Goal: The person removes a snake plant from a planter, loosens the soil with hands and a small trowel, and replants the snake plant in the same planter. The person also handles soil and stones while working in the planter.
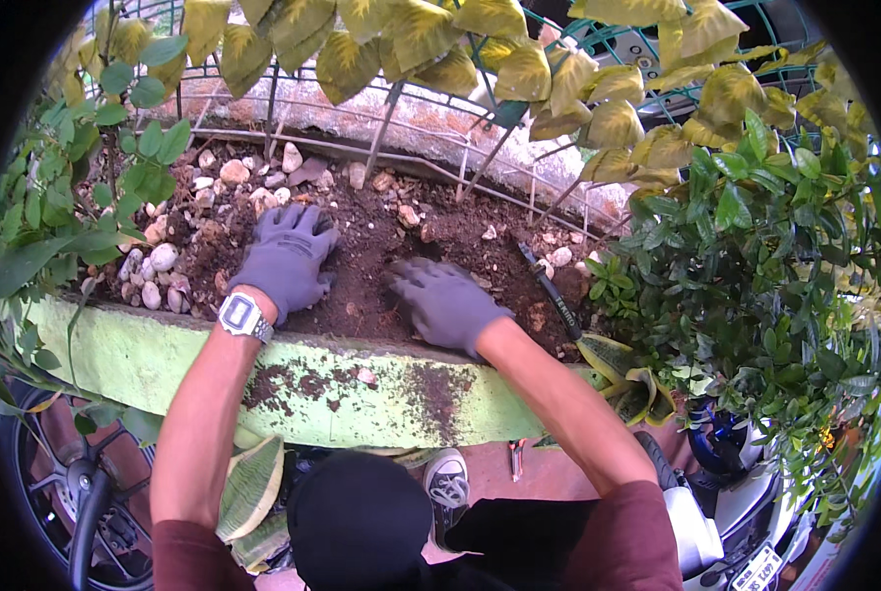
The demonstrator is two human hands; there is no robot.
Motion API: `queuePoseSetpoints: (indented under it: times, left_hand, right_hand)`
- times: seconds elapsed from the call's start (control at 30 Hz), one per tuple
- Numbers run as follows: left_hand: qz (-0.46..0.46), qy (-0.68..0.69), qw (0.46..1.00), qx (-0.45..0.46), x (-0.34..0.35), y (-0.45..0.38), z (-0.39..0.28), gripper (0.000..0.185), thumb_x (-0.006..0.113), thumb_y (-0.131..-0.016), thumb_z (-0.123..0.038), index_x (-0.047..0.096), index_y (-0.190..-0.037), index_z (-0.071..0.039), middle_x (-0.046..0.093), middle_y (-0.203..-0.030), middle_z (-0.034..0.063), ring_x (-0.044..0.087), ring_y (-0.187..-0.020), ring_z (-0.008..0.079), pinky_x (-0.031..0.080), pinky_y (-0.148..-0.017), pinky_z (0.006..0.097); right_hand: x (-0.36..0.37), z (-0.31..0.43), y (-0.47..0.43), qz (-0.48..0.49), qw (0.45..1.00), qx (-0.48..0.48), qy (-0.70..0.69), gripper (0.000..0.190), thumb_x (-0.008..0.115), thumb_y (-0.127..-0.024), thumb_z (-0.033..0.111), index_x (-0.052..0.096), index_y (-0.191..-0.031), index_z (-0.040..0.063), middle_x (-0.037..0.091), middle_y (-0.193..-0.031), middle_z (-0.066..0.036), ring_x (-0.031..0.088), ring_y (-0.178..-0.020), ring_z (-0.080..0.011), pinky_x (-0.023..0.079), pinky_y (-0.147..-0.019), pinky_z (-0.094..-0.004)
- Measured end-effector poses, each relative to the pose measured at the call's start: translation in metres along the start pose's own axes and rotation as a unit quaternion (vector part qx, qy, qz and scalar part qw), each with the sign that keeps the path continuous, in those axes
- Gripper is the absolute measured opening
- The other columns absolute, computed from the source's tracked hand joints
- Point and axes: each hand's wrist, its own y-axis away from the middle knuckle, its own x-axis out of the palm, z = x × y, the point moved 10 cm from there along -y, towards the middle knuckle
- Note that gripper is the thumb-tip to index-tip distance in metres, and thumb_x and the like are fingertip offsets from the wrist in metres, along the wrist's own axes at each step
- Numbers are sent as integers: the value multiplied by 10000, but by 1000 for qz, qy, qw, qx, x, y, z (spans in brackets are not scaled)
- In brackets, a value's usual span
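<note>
My left hand (289, 258), in a grey work glove, rests with spread fingers on the dark soil (355, 295) of a raised planter bed. Its fingertips are near the pebbles at the back left. My right hand (448, 303), gloved the same way, lies palm down on the soil further right. Its fingertips are blurred and partly hidden in the dirt beside a small hollow (425, 247). Neither hand shows anything held. To the right of it, a black Tekiro tool handle (558, 299) lies slanted on the soil; its working end cannot be made out.
White pebbles (164, 256) cluster at the left. Spilled soil marks the pale green planter wall (499, 402). Wire fencing (381, 137) runs behind, under yellow leaves (521, 74). Shrubs (736, 244) crowd the right. Below are a motorcycle wheel (78, 480) and an orange-handled tool (516, 459).
</note>
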Motion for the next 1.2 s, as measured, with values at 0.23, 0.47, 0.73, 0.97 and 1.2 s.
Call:
queuePoseSetpoints:
  times: [0.23,0.47,0.73,0.97,1.2]
  left_hand:
    - [122,55,991,13,17,-6,-6,649,737,-770,-308,549,-1359,-111,426,-1439,218,331,-1395,371,195,-1177,516]
    - [111,80,991,8,21,-6,-2,644,736,-766,-303,558,-1354,-113,428,-1437,207,331,-1392,354,191,-1179,507]
    - [87,97,992,2,20,-7,2,627,750,-744,-287,577,-1317,-102,440,-1421,192,341,-1382,357,209,-1176,489]
    - [119,114,986,-9,18,-7,2,633,750,-752,-290,570,-1337,-128,429,-1442,192,337,-1385,362,201,-1175,502]
    - [76,102,992,-13,19,-8,2,641,763,-744,-283,570,-1336,-136,440,-1430,195,364,-1361,353,226,-1148,506]
  right_hand:
    - [-74,-112,127,52,857,494,135,520,683,-855,444,633,-1091,-17,675,-1086,-240,657,-1017,-380,529,-855,-462]
    - [-86,-119,135,3,900,432,59,361,632,-876,322,616,-1080,25,690,-1017,-247,663,-957,-418,512,-869,-488]
    - [-38,-32,29,360,872,282,-173,355,603,-939,385,587,-956,31,677,-797,-117,647,-667,-215,474,-566,-365]
    - [-14,-53,9,183,946,247,106,309,519,-925,177,626,-1144,-13,701,-938,-181,700,-928,-347,560,-778,-442]
    - [19,-34,-13,185,971,130,78,262,536,-877,148,651,-1061,2,705,-889,-226,704,-825,-382,555,-735,-479]
